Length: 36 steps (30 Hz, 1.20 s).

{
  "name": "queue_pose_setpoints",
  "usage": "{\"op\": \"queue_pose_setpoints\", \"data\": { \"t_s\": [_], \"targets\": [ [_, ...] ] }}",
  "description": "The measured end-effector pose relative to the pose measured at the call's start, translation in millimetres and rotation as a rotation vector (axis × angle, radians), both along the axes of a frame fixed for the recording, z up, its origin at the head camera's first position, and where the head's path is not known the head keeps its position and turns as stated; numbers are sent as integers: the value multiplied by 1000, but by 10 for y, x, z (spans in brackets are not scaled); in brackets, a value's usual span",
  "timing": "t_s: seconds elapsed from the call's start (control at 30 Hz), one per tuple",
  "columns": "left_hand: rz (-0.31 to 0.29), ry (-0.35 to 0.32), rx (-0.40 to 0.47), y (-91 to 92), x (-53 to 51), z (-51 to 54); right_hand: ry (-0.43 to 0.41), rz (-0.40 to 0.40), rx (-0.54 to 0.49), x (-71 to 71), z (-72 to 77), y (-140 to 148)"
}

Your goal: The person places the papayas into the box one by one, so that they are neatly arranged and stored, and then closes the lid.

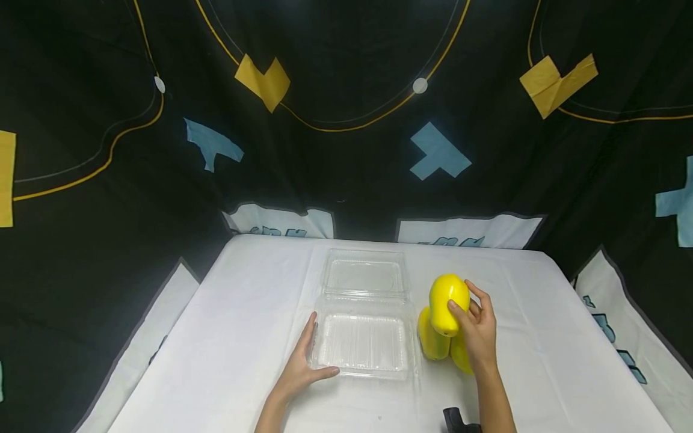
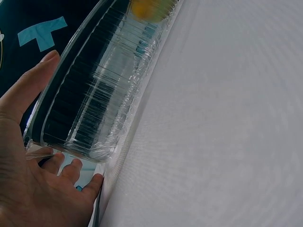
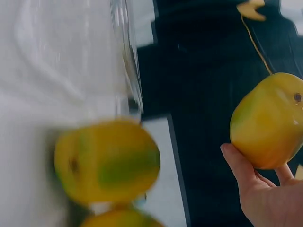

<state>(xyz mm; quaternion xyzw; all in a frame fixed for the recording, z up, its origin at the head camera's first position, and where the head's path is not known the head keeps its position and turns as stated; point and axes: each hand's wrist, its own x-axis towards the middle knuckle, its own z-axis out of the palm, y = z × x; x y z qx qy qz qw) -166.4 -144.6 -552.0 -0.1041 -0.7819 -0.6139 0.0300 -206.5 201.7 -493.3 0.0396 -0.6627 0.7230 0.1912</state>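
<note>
Above the bench (image 1: 547, 367), to the right of a clear container (image 1: 361, 344), one yellow fruit (image 1: 448, 300) is pinched between the thumb and fingers of the right hand (image 1: 479, 331). From the head, this fruit overlaps two resting fruits (image 1: 432, 341); the right wrist view shows it raised and apart from them, with a green patch that the head view does not reveal. The left wrist view presents the container's side wall at close range; the opened lid (image 1: 365, 272), on the far side, is plain from the head. The right forearm reaches forward from the near edge. The left hand (image 1: 301, 364) sits at the container's near left corner, thumb and fingers spread. A dark backdrop (image 1: 346, 174) hangs beyond.
</note>
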Motion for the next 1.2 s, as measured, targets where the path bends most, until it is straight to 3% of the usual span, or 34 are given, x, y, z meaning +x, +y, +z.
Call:
{"op": "queue_pose_setpoints", "data": {
  "t_s": [0.13, 0.47, 0.63, 0.73, 1.0, 1.2],
  "targets": [
    [-4, 1, 10, -1, 2, 5, 8, 16, 4, 96, 267, -374],
    [-9, 3, -5, -2, -7, 0, -63, 87, -55, 42, 252, -900],
    [-9, 1, 8, -3, -19, -11, -73, 142, -22, 65, 302, -1153],
    [-8, 2, -5, -4, -18, -14, -48, 155, 57, 76, 327, -1304],
    [-12, 1, -11, -2, -9, -29, -76, 239, 216, 22, 220, -1567],
    [-10, 11, -22, -7, -5, -15, -87, 269, 297, -123, -71, -1702]
  ]
}}
